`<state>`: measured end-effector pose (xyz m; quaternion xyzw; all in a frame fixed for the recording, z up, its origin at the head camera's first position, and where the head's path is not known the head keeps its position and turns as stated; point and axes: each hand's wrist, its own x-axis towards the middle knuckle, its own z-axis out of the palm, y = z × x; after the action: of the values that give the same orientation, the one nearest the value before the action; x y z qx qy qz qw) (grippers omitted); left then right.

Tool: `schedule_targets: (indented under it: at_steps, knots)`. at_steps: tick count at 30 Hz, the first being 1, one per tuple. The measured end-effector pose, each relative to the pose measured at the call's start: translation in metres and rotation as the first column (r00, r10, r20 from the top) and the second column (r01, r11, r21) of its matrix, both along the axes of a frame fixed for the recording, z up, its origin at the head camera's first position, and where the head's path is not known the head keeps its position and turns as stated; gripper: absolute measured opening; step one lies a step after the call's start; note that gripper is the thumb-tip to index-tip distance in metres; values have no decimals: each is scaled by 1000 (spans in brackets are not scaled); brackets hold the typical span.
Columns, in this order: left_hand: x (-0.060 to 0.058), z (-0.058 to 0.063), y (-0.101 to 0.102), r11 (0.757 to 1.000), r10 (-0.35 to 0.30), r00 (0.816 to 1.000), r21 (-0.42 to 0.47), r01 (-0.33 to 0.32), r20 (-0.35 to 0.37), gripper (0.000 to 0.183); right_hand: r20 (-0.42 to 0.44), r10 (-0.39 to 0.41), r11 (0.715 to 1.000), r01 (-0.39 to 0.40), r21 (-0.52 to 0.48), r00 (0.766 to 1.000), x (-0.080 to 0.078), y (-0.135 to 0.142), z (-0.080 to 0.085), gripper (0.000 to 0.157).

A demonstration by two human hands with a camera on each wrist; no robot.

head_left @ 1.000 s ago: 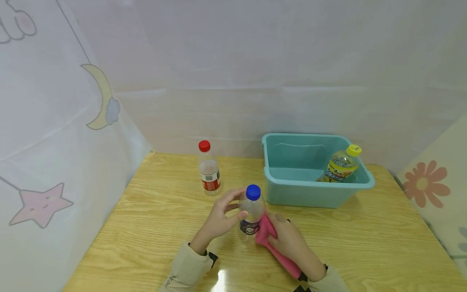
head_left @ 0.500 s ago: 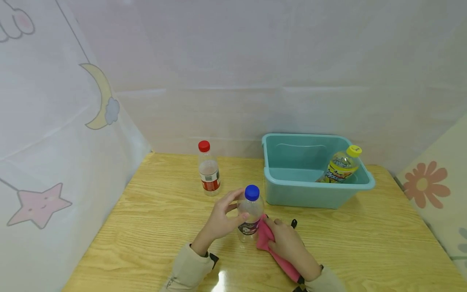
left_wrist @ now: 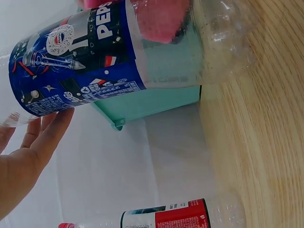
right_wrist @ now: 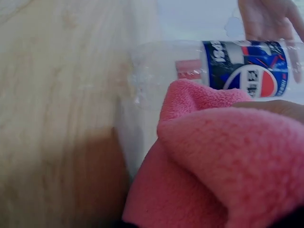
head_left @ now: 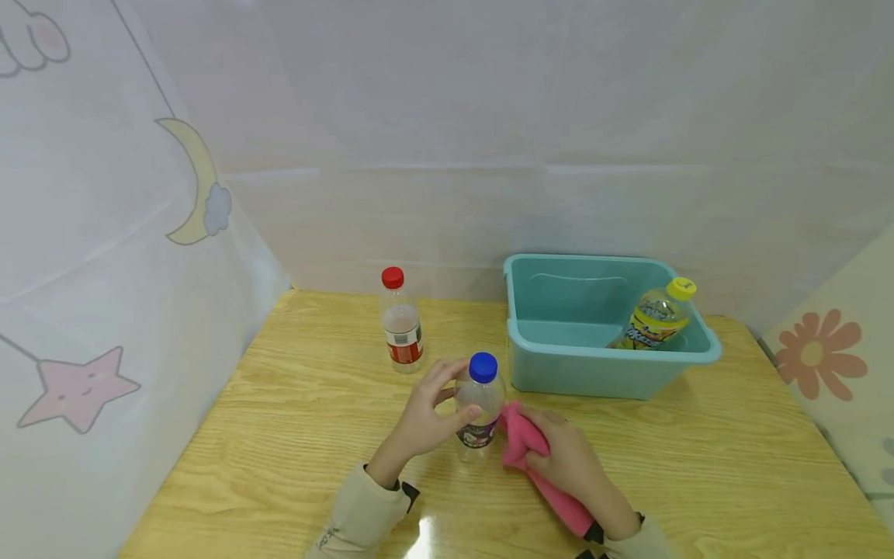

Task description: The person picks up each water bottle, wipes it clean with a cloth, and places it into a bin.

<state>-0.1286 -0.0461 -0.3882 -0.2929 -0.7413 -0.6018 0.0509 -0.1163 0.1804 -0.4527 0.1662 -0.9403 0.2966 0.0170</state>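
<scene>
A clear plastic bottle (head_left: pixel 478 404) with a blue cap and a dark blue Pepsi label stands upright on the table. My left hand (head_left: pixel 427 415) grips its upper part from the left, thumb in front and fingers behind. In the left wrist view the bottle's label (left_wrist: pixel 76 57) shows large, with the fingers curved beneath it. My right hand (head_left: pixel 569 458) holds a bunched pink cloth (head_left: pixel 520 442) just right of the bottle. In the right wrist view the cloth (right_wrist: pixel 228 152) covers most of that hand and overlaps the lower edge of the bottle's label.
A red-capped bottle (head_left: pixel 401 330) stands at the back left on the wooden table (head_left: pixel 279 435). Behind the right hand sits a light-blue bin (head_left: pixel 580 376). Inside it, a yellow-capped bottle (head_left: pixel 653 318) leans against the right side. A printed white curtain (head_left: pixel 433 217) hangs behind.
My right hand has shifted slightly right with the pink cloth, after a small move left. The bottle and my left hand have stayed nearly in place.
</scene>
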Motion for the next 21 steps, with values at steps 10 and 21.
schedule_targets:
  at_steps: [10, 21]
  knots:
    - [1, 2, -1, 1000, -2, 1000, -20, 2, 25, 48, -162, -25, 996, 11, -84, 987, 5, 14, 27, 59]
    - [1, 5, 0, 1000, -12, 999, -21, 13, 42, 46, -392, -15, 992, -36, -123, 920, 3, 15, 47, 58]
